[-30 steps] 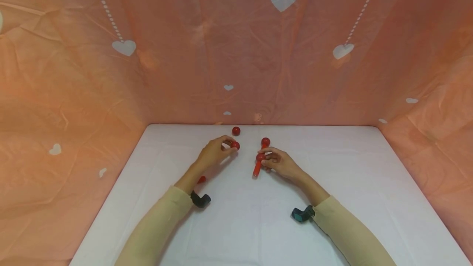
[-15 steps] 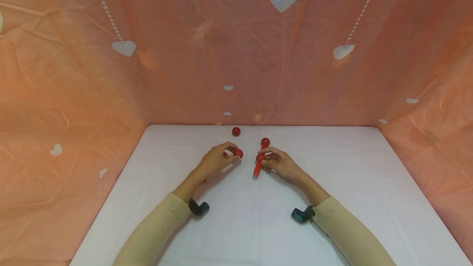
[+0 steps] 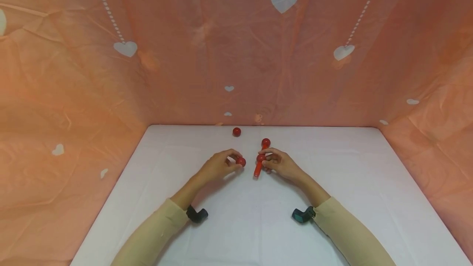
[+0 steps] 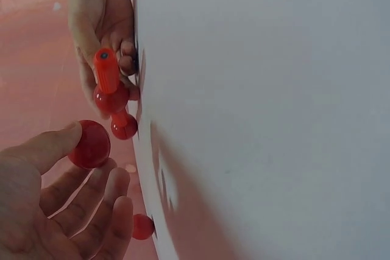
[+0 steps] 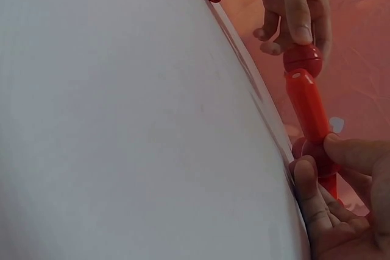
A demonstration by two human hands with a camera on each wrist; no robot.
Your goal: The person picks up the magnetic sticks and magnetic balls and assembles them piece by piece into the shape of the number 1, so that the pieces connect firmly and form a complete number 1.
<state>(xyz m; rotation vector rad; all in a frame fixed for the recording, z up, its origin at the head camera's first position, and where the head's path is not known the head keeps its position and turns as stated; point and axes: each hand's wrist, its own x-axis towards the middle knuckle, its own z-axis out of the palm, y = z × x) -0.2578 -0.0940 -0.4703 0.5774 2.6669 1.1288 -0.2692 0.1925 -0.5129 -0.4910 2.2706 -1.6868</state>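
Left hand (image 3: 219,165), just below frame centre, has shifted down and right, pinching a ball (image 3: 241,162). Spare ball (image 3: 237,131) unmoved, mid-frame. Means pinched ball now sits nearer the stick (image 3: 257,170), right of centre, still apart. Right hand (image 3: 282,164) steady, clamped on the stick's middle ball (image 3: 260,157).

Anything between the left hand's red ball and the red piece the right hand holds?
Nothing: the head view shows only bare white tabletop between the ball and the red piece.
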